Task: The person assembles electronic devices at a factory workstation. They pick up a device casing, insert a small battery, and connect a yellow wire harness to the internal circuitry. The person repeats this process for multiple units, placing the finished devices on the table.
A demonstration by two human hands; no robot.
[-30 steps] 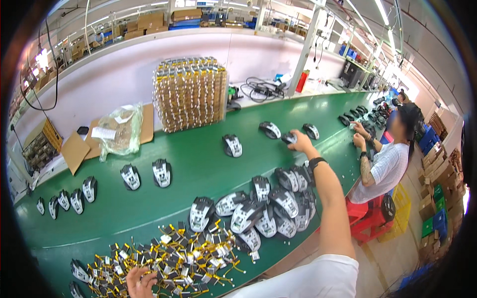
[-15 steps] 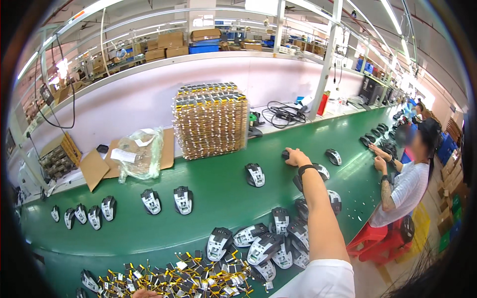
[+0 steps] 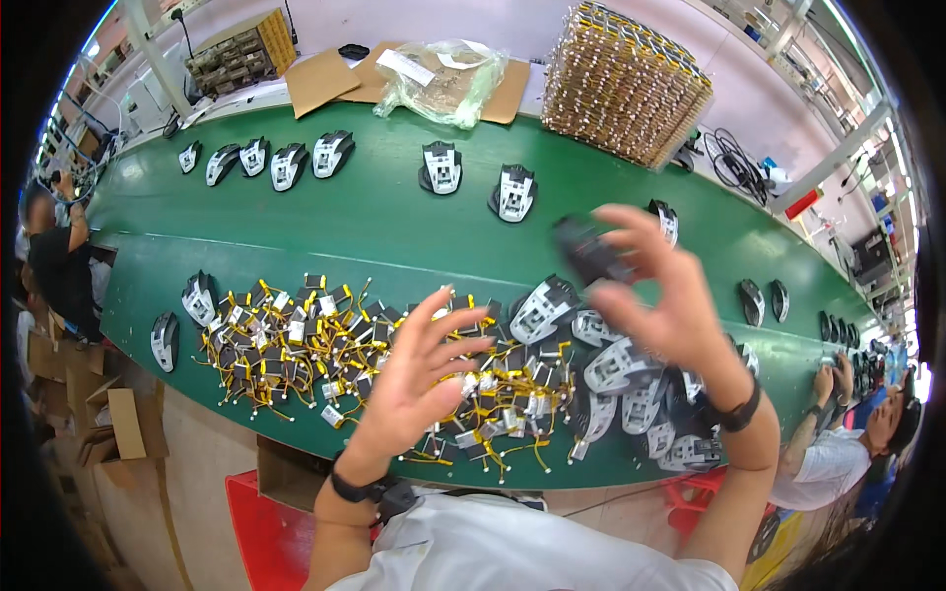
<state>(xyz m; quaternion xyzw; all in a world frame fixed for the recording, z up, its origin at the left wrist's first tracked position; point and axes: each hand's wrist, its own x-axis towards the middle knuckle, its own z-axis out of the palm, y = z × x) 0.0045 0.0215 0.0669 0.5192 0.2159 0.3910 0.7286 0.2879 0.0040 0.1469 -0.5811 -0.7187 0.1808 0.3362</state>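
Note:
My right hand [image 3: 655, 291] grips a dark computer mouse [image 3: 588, 250], slightly blurred, held above the green table between thumb and fingers. My left hand [image 3: 419, 379] is open, fingers spread, over a pile of small batteries [image 3: 296, 330] with yellow wires and white plugs. It holds nothing. Beside the batteries, under and around my right hand, lies a heap of grey-and-black mouse bodies [image 3: 621, 366]. One mouse body [image 3: 540, 308] rests at the heap's left edge. Farther back, a mouse body [image 3: 514, 193] and another [image 3: 440, 168] lie apart on the table.
Several mouse bodies [image 3: 290, 166] form a row at the far left. Behind them are cardboard with a clear plastic bag [image 3: 443, 84] and a tall stack of packed batteries [image 3: 626, 89]. Black cable [image 3: 734, 163] lies at back right. A co-worker [image 3: 838, 458] sits at the right.
My right hand has come back from the far side of the table, bringing a mouse. My left hand has risen into fuller view over the batteries. The view has tilted down and turned left.

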